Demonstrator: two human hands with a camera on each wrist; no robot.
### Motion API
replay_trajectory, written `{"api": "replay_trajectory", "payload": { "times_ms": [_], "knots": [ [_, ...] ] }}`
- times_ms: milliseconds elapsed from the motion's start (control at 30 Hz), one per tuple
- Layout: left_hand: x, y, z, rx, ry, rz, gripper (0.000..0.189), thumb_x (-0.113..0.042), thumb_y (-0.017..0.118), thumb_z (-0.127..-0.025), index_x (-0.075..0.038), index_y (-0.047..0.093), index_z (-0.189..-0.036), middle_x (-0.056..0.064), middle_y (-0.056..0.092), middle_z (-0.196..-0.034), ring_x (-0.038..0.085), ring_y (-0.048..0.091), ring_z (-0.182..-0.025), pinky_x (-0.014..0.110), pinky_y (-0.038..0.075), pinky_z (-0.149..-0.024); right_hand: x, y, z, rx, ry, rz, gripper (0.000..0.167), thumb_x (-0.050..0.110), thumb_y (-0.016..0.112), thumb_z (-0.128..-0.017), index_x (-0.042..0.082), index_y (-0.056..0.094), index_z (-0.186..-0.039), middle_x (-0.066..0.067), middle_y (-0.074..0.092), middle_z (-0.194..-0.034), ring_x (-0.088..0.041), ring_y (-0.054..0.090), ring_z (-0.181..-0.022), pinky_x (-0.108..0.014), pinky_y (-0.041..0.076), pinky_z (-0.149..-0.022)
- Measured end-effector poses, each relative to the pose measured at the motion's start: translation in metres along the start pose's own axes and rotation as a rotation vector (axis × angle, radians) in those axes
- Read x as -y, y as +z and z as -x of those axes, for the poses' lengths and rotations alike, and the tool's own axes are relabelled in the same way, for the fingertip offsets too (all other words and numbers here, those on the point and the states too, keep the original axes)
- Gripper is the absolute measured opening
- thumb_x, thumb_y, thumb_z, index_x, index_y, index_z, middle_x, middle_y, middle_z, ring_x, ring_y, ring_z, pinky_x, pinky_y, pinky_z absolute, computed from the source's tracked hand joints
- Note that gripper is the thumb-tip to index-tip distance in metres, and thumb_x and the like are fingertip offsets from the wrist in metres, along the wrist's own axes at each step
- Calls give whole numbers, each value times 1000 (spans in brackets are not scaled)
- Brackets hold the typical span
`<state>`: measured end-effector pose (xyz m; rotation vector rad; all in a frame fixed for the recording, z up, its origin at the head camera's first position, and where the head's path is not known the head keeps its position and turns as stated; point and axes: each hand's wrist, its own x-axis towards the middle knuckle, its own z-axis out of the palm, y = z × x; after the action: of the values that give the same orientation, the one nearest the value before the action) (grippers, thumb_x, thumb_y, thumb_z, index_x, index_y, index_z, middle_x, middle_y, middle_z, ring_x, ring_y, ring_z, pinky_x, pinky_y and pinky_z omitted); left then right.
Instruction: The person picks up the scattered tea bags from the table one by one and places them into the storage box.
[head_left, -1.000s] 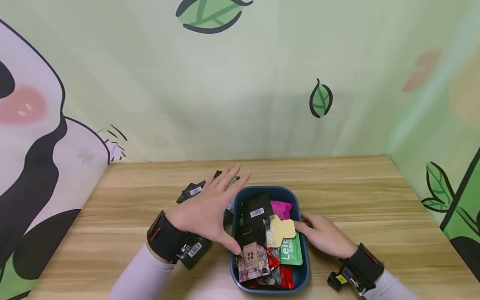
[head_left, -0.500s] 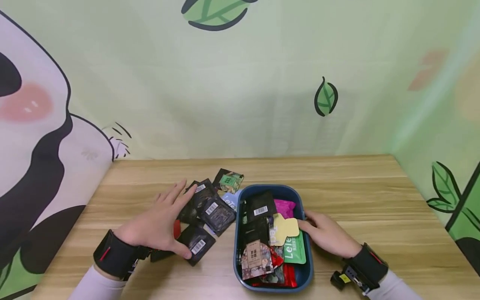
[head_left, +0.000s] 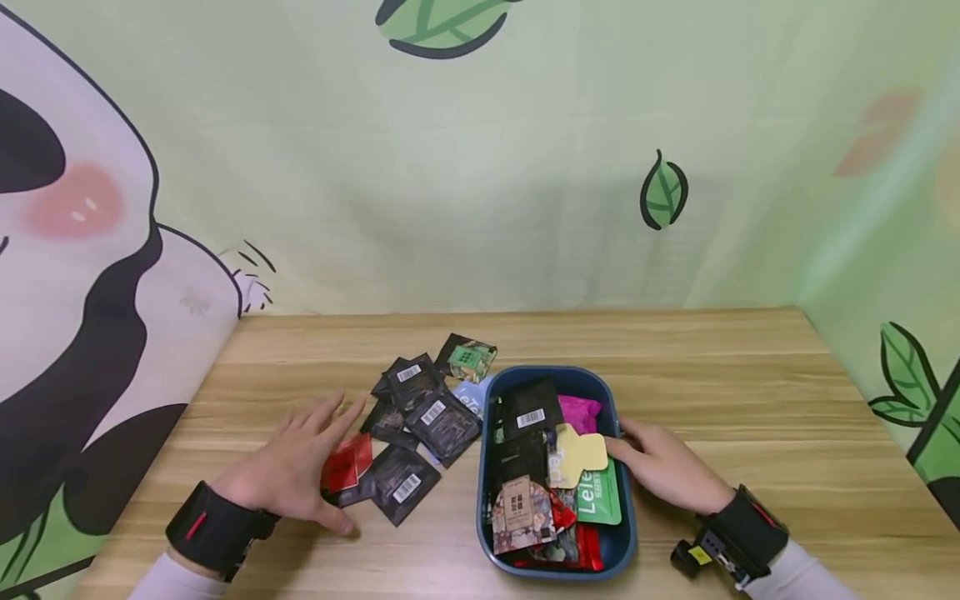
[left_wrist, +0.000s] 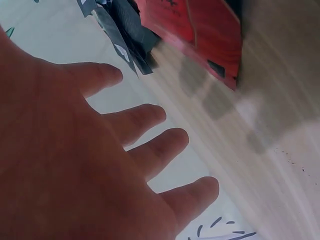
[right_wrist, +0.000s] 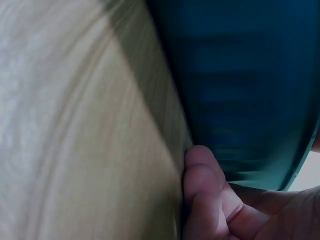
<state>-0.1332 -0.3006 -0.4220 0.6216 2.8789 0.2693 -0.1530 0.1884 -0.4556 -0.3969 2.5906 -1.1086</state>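
My left hand (head_left: 288,462) hovers with fingers spread at the left of a loose pile, holding nothing. Nearest to it lies a red packet (head_left: 347,463), which the left wrist view also shows just beyond the fingertips (left_wrist: 175,137). Several black sachets (head_left: 444,425) with barcode labels overlap to its right. My right hand (head_left: 667,467) grips the right side of a blue plastic bin (head_left: 628,537), thumb at the rim. In the right wrist view its curled fingers (right_wrist: 202,180) sit low against the outer wall.
The bin holds black sachets, a green packet (head_left: 600,498), a pink packet (head_left: 579,412), a yellow cross-shaped piece (head_left: 585,454) and a brown patterned sachet (head_left: 517,517). A patterned sachet with a green label (head_left: 468,358) and a light blue packet (head_left: 472,396) lie behind the pile on the wooden table (head_left: 720,367).
My left hand has moved left, from beside the bin across the loose sachets to the pile's left side, uncovering the red packet. The right hand stays at the bin.
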Motion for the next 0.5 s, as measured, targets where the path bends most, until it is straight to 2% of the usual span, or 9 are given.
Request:
{"api": "replay_trajectory", "payload": {
  "times_ms": [133, 300, 400, 500],
  "knots": [
    [-2, 2, 1, 22, -5, 14, 144, -80, 88, -49, -11, 32, -163, 26, 37, -160, 56, 41, -140, 77, 34, -109, 1, 1, 1, 1, -8, -9, 55, 40, 49, -109, 5, 52, -151, -4, 69, -114, -17, 59, -99, -32, 47, -84],
    [-3, 8, 0, 53, -20, 32, 119, -57, 96, -54, -6, 49, -151, 16, 48, -146, 40, 50, -129, 61, 52, -102, -1, 1, 0, -6, -7, -8, 54, 40, 48, -109, 5, 52, -150, -4, 69, -114, -18, 59, -98, -32, 47, -84],
    [-3, 10, -1, 38, -21, 29, 100, -45, 98, -56, -7, 58, -139, 10, 52, -135, 30, 53, -119, 51, 58, -95, -1, 1, 0, -5, -12, -4, 54, 39, 48, -109, 4, 52, -150, -5, 68, -112, -18, 59, -97, -32, 46, -82],
    [-2, 12, -2, 8, -2, 15, 85, -38, 99, -57, -11, 61, -128, 4, 54, -120, 21, 53, -106, 41, 58, -88, -1, 1, 0, -10, -15, 0, 54, 39, 48, -109, 4, 52, -150, -5, 69, -116, -18, 59, -100, -33, 48, -85]
  ]
}}
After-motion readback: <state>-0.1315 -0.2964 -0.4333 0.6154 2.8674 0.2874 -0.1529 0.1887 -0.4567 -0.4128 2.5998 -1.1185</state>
